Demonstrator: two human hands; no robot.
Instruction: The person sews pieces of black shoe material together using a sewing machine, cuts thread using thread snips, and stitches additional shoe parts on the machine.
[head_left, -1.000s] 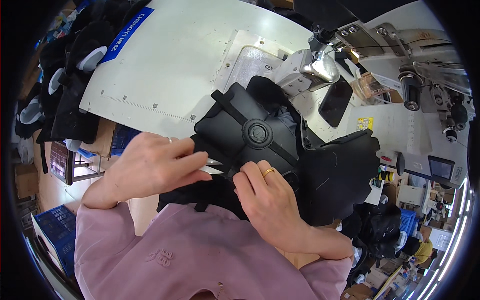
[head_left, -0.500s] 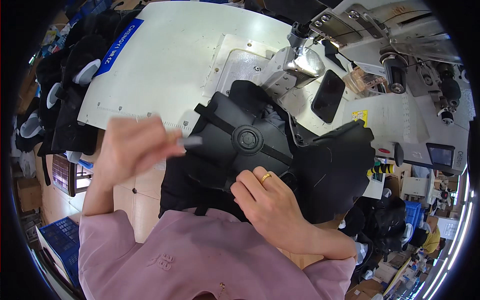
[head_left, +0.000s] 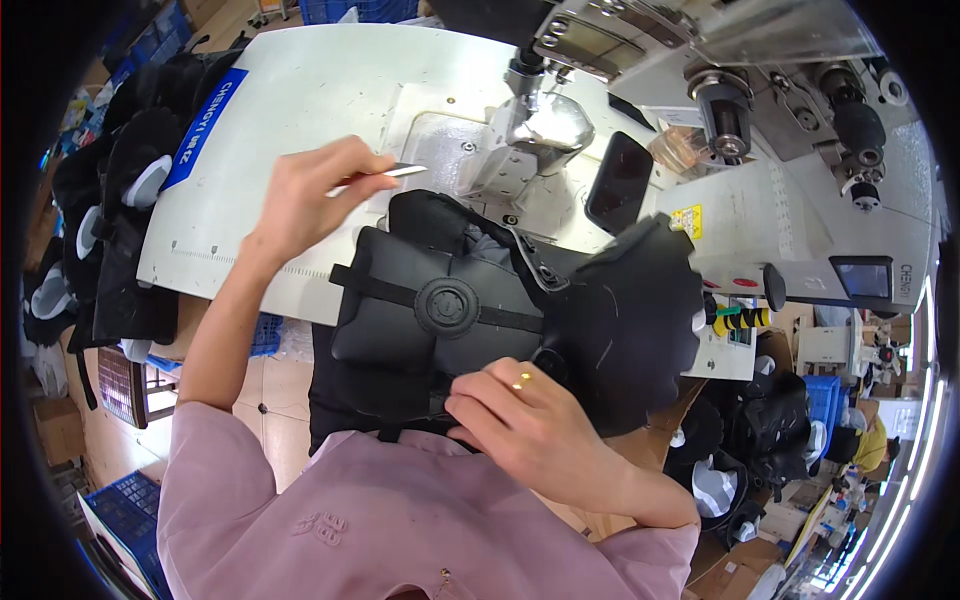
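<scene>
A black padded piece, like a boot or brace with a strap and a round dial, lies across my front and the near edge of the table. My left hand is raised above the table, beyond the piece's far left corner. Its thumb and fingers pinch a small grey pointed tool, blade-like, its exact kind unclear. At the near edge of the padded piece, my right hand is closed with curled fingers, seemingly gripping that edge; the fingertips are partly hidden. A broad black flap spreads out beyond the right hand.
The white sewing machine table stretches ahead, with the machine's metal post rising from it. A black phone lies right of the post. The machine head overhangs at upper right. Black pieces hang along the left edge.
My left hand has moved forward and up over the table, carrying the small tool away from the padded piece. The right hand stays at the near edge. The view has shifted slightly.
</scene>
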